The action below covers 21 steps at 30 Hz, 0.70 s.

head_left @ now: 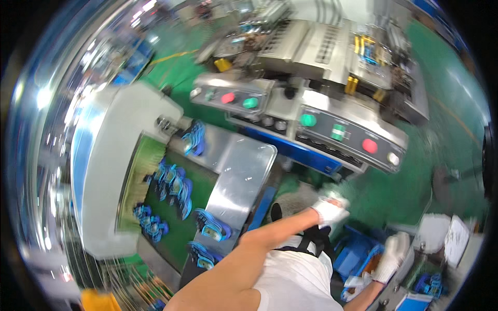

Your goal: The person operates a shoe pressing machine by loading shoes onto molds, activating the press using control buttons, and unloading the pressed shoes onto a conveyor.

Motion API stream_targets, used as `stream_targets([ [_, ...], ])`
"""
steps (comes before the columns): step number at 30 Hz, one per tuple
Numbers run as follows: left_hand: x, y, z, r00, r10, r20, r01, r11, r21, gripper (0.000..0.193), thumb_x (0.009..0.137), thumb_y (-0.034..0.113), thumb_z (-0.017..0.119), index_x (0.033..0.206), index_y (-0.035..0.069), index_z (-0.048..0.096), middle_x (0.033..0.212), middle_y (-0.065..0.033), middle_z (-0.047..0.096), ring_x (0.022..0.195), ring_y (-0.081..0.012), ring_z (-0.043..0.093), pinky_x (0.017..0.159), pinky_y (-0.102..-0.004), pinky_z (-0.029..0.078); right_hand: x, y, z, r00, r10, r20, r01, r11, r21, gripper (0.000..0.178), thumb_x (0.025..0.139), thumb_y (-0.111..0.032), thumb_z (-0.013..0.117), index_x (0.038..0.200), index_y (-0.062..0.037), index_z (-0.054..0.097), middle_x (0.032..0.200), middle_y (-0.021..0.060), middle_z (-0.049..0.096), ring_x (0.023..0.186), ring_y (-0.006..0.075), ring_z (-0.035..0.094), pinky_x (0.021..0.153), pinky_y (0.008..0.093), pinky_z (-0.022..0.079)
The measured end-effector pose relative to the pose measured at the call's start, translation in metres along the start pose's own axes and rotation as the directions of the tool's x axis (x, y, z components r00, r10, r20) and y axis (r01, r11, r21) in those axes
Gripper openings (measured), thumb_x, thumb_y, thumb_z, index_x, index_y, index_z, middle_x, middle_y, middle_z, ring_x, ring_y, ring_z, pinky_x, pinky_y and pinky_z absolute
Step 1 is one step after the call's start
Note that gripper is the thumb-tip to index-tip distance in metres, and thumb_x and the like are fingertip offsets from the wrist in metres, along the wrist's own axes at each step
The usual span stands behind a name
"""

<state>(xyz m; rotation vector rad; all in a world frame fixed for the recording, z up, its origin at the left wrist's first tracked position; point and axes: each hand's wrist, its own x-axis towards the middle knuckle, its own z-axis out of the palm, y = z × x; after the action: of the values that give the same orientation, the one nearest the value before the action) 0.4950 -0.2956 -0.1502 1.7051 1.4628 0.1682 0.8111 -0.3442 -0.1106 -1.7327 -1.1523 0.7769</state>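
My left hand (332, 208), in a white glove, reaches out in front of my body above the green floor. Motion smears its fingers, so I cannot tell whether it holds anything. My right hand (393, 255), also gloved in white, is at the lower right beside a blue bin (353, 254). Its fingers look stretched out, with nothing visible in them. Blue and black shoe uppers (212, 225) lie on the metal edge of a conveyor to my left, and more shoe uppers (174, 186) rest on its green belt. Both hands are apart from these.
A grey machine housing (116, 155) with a bristle-curtained opening stands over the belt. Ahead is a machine with two button panels (350, 136) in red and green. At lower right, a bench carries another blue upper (429, 284) and white sheets (455, 241).
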Motion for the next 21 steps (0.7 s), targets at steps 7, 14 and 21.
stream_targets([
  [7, -0.347, -0.337, -0.068, -0.159, -0.676, -0.719, 0.835, 0.297, -0.464, 0.041, 0.099, 0.040, 0.052, 0.090, 0.002, 0.065, 0.095, -0.0220, 0.071, 0.095, -0.0402, 0.070, 0.082, -0.0529, 0.055, 0.025, 0.004, 0.162, 0.738, 0.056, 0.673, 0.154, 0.956, -0.249, 0.068, 0.093, -0.013, 0.072, 0.151, 0.0019, 0.041, 0.150, 0.0268, 0.049, 0.138, 0.0366, 0.050, 0.114, 0.0438, 0.041],
  [14, -0.378, -0.342, -0.024, -0.400, -0.853, -0.335, 0.552, 0.068, -0.831, 0.062, 0.094, 0.060, 0.053, 0.123, 0.005, 0.058, 0.128, -0.0279, 0.061, 0.117, -0.0443, 0.062, 0.099, -0.0558, 0.047, 0.016, -0.025, 0.190, 0.643, 0.129, 0.755, 0.480, 0.700, -0.529, 0.066, 0.086, -0.025, 0.076, 0.140, 0.0043, 0.052, 0.134, 0.0278, 0.062, 0.127, 0.0380, 0.061, 0.107, 0.0439, 0.047],
  [21, -0.306, -0.322, 0.060, -0.491, -0.599, -0.632, 0.440, 0.456, -0.774, 0.029, 0.093, 0.021, 0.062, 0.112, -0.001, 0.064, 0.109, -0.0257, 0.061, 0.102, -0.0432, 0.062, 0.088, -0.0515, 0.051, 0.019, -0.042, 0.180, 0.545, 0.235, 0.805, 0.507, 0.672, -0.540, 0.067, 0.086, -0.018, 0.076, 0.143, 0.0060, 0.048, 0.142, 0.0266, 0.056, 0.131, 0.0343, 0.058, 0.108, 0.0422, 0.047],
])
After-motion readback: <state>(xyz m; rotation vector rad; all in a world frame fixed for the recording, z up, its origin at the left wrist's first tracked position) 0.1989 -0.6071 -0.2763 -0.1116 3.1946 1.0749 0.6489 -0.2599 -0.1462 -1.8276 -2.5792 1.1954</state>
